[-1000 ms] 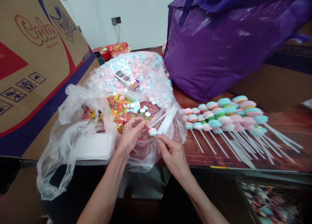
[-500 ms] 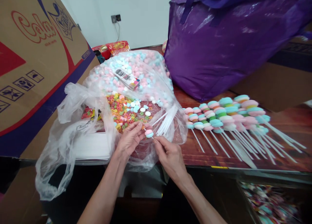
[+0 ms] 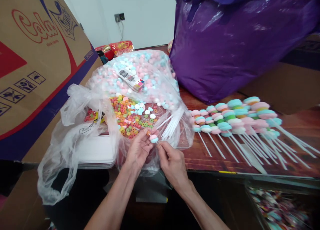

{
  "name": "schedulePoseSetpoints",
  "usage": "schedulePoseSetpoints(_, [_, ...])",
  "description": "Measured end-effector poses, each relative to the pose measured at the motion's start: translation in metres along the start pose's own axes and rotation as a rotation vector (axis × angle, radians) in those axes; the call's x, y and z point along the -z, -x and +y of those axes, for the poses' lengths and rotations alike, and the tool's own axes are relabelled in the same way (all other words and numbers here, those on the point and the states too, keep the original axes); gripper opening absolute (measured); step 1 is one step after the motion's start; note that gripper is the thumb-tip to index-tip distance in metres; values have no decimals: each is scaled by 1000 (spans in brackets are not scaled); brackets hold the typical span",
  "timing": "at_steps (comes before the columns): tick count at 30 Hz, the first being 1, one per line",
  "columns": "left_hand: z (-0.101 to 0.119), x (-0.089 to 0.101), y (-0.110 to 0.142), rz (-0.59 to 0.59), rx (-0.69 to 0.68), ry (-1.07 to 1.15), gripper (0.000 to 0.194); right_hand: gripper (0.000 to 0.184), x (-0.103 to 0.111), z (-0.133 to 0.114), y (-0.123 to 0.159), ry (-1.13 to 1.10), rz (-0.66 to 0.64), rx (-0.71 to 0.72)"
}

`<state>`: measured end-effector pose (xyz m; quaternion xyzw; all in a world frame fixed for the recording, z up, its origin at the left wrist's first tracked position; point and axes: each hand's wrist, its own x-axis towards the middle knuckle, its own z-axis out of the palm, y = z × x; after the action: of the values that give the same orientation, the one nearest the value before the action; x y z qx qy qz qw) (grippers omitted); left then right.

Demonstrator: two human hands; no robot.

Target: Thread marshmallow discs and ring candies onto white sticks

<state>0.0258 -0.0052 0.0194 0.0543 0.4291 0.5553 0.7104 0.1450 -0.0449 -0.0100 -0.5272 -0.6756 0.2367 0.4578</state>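
Note:
Low over the plastic at the table's front edge, my right hand (image 3: 173,165) pinches the lower part of a thin white stick. Threaded on that stick is a pink-and-blue marshmallow (image 3: 153,139). My left hand (image 3: 138,148) is closed at the stick's upper end, its fingertips around a small orange gummy ring (image 3: 148,133). How far the ring sits on the stick cannot be told. Just behind my hands lie loose gummy rings (image 3: 130,118), some white and blue marshmallows (image 3: 139,108), and a bundle of white sticks (image 3: 171,125).
A clear bag of marshmallows (image 3: 155,65) fills the back, with a small printed packet (image 3: 131,80) on it. Finished marshmallow skewers (image 3: 235,120) lie in rows at right. A purple bag (image 3: 230,46), a large carton (image 3: 47,66) and a box of wrapped sweets (image 3: 280,206) stand around.
Both hands stay at the stick with the marshmallow on it. My left hand has shifted slightly right, its fingers closer to the marshmallow. The whole view has moved a little.

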Motion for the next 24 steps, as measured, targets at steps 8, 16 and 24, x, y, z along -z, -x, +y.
schedulePoseSetpoints(8, [-5, -1, 0, 27, -61, -30, 11, 28, -5, -5, -1, 122, 16, 37])
schedulePoseSetpoints(16, [-20, -2, 5, -62, -157, -138, 21, 27, -12, -11, -9, 85, -9, -47])
schedulePoseSetpoints(24, [14, -7, -15, 0, -576, -1066, 25, 28, 34, 14, -21, 131, 84, -112])
